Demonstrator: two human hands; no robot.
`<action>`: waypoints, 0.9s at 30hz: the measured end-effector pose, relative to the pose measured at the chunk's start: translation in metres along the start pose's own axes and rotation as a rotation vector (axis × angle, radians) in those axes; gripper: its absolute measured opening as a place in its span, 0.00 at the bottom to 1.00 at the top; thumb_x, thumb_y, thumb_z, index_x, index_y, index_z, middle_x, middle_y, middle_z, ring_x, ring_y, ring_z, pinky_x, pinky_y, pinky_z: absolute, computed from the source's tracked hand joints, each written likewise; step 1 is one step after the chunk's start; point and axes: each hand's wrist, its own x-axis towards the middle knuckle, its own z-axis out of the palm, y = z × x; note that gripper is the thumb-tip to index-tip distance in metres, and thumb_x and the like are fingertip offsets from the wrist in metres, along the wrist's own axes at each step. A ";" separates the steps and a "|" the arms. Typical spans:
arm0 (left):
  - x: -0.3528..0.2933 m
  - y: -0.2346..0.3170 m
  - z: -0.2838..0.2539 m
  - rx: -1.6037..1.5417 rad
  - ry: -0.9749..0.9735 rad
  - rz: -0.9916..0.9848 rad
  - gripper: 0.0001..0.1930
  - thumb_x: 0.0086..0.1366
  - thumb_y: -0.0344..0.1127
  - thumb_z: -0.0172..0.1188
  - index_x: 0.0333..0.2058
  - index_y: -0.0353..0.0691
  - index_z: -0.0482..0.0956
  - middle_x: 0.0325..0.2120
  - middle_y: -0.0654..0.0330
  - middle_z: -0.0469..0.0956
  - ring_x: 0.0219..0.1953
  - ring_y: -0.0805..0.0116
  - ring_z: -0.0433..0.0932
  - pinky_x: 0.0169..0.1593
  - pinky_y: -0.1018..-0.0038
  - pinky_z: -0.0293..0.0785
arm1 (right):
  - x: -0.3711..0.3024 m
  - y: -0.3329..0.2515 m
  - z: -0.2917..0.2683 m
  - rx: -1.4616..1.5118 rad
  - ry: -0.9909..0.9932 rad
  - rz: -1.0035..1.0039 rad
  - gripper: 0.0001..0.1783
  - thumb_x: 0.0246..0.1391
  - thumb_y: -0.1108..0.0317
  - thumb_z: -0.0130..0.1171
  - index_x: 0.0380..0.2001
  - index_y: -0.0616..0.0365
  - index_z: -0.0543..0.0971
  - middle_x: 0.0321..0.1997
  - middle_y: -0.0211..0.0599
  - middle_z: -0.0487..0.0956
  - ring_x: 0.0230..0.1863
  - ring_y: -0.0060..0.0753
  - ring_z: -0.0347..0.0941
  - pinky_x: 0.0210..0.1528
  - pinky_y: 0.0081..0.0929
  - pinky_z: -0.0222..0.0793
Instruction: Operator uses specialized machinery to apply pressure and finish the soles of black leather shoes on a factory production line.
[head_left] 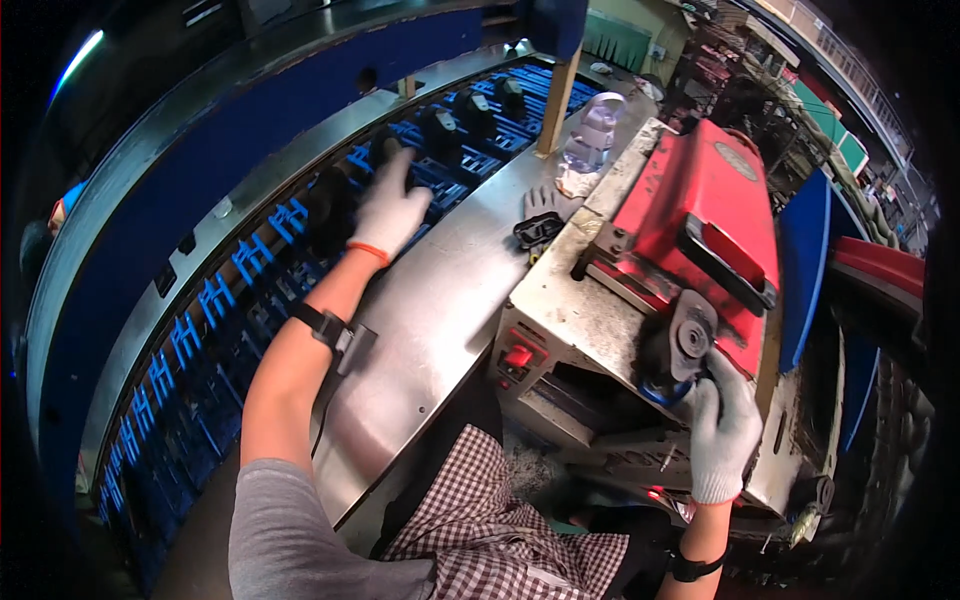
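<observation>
My left hand (393, 208), in a white knit glove with an orange cuff, reaches over the blue slatted rack (215, 295). Its fingers stretch away from me with the thumb apart, and their tips meet or overlap a dark rounded piece (384, 147); blur hides whether they touch it. At the right, my gloved right hand (725, 425) is closed on the lower edge of a grey rounded piece (692, 335) with a ring-shaped middle. That piece sits against the front of a red-covered machine (690, 210), below its black handle (725, 265).
Between rack and machine runs a shiny metal table (420, 310). On it lie a grey glove (545, 203), a black item (538, 231) and a clear plastic bottle (592, 135). A wooden post (558, 105) and a blue beam (300, 95) stand beyond. The machine has a red switch (518, 356).
</observation>
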 end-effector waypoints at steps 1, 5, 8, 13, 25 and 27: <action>-0.007 0.049 0.001 -0.075 -0.012 0.149 0.34 0.64 0.38 0.61 0.70 0.41 0.69 0.67 0.49 0.72 0.70 0.50 0.70 0.73 0.61 0.65 | 0.001 -0.001 -0.001 -0.001 -0.033 0.047 0.21 0.58 0.76 0.61 0.56 0.59 0.84 0.49 0.50 0.86 0.48 0.49 0.84 0.55 0.37 0.78; -0.026 0.210 0.032 -0.438 0.038 0.831 0.24 0.59 0.25 0.60 0.57 0.34 0.80 0.49 0.45 0.83 0.52 0.45 0.83 0.59 0.59 0.79 | 0.003 0.000 -0.011 -0.018 -0.079 0.051 0.26 0.58 0.67 0.66 0.61 0.52 0.82 0.51 0.52 0.86 0.52 0.50 0.84 0.56 0.38 0.78; -0.052 0.305 0.047 -0.499 -0.057 1.093 0.18 0.56 0.27 0.64 0.48 0.36 0.82 0.40 0.48 0.84 0.44 0.46 0.83 0.51 0.55 0.80 | 0.004 0.007 -0.017 -0.018 -0.133 0.070 0.30 0.58 0.63 0.66 0.66 0.51 0.78 0.55 0.50 0.85 0.54 0.50 0.83 0.58 0.41 0.78; -0.072 0.363 0.073 -0.077 -0.507 0.903 0.21 0.63 0.56 0.64 0.37 0.41 0.83 0.30 0.49 0.85 0.36 0.46 0.86 0.45 0.56 0.80 | 0.006 0.011 -0.013 -0.072 -0.198 0.062 0.32 0.62 0.56 0.63 0.69 0.44 0.75 0.52 0.50 0.86 0.52 0.55 0.83 0.56 0.47 0.77; -0.036 0.399 0.074 -0.008 -1.265 0.476 0.21 0.59 0.55 0.71 0.31 0.39 0.85 0.22 0.62 0.82 0.22 0.71 0.77 0.28 0.73 0.74 | 0.016 0.008 -0.021 -0.079 -0.330 0.158 0.36 0.61 0.51 0.62 0.71 0.42 0.70 0.44 0.56 0.86 0.47 0.59 0.84 0.54 0.51 0.78; -0.038 0.399 0.073 -0.062 -1.206 0.474 0.24 0.55 0.56 0.74 0.32 0.36 0.85 0.23 0.60 0.83 0.23 0.68 0.79 0.28 0.70 0.75 | 0.017 0.003 -0.026 -0.063 -0.335 0.197 0.36 0.60 0.52 0.62 0.71 0.43 0.71 0.45 0.55 0.86 0.48 0.58 0.84 0.55 0.49 0.78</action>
